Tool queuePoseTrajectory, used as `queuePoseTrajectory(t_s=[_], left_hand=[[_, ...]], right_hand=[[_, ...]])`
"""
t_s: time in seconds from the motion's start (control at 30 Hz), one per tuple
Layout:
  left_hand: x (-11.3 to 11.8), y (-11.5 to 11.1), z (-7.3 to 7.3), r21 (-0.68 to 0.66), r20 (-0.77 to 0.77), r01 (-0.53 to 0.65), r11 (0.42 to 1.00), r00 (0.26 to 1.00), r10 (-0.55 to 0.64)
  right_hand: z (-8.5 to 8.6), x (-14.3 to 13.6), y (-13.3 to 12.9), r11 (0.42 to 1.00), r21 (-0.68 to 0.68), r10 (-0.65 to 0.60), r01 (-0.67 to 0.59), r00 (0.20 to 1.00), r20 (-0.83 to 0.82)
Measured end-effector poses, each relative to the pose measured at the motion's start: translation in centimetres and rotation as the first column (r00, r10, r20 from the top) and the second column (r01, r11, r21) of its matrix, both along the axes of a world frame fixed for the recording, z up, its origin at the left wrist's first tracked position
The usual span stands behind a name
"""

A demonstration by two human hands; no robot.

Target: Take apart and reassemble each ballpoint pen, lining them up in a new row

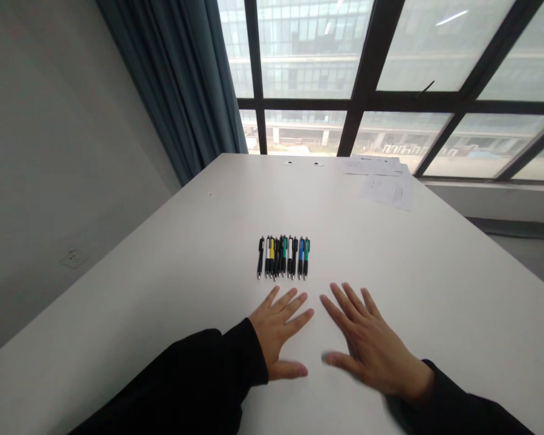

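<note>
Several click pens lie side by side in a row on the white table (199,266), their silver tips toward me. At the row's left end a black pen (260,258) sits slightly apart. Among the others are a yellow pen (272,251), a blue pen (301,251) and, at the right end, a green pen (306,254). My left hand (281,332) is open with fingers spread, just below the row, touching no pen. My right hand (367,338) is also open, palm down, to the right of it and below the pens. Neither hand holds anything.
Printed papers (385,181) lie at the table's far right corner. Two small cable holes show near the far edge. A blue curtain (181,78) and a dark-framed window (362,103) stand behind the table. A wall with a socket (75,258) is on the left.
</note>
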State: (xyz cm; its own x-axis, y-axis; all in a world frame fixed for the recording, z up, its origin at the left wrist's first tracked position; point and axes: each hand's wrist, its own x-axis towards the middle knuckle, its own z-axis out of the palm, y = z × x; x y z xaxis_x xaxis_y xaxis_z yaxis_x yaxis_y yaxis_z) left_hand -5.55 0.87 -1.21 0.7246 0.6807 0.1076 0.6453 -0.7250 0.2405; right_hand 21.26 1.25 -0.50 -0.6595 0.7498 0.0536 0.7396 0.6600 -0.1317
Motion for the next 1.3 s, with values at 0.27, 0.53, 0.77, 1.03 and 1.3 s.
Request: queuePoseTrajectory(t_s=[0.27, 0.53, 0.77, 1.03, 1.3], left_hand=[[0.0, 0.0, 0.1, -0.014, -0.045, -0.022, 1.000, 0.999, 0.022], [-0.1, 0.2, -0.2, -0.007, -0.054, -0.018, 1.000, 0.998, 0.018], [-0.1, 0.1, -0.2, -0.024, -0.047, -0.019, 1.000, 0.999, 0.018], [-0.3, 0.2, -0.5, -0.010, -0.032, -0.002, 1.000, 1.000, 0.001], [-0.3, 0.4, -0.9, -0.027, -0.050, 0.000, 1.000, 0.999, -0.002]], right_hand=[[0.0, 1.0, 0.1, 0.999, 0.003, 0.051, -0.051, 0.998, -0.033], [-0.1, 1.2, 0.0, 0.999, -0.021, 0.044, -0.045, 0.999, -0.030], [-0.1, 1.4, 0.1, 0.998, -0.046, 0.038, -0.038, 0.999, -0.005], [0.1, 1.4, 0.2, 0.997, -0.044, 0.056, -0.055, 0.998, 0.019], [-0.2, 1.6, 0.1, 0.998, -0.042, 0.051, -0.050, 0.999, 0.008]])
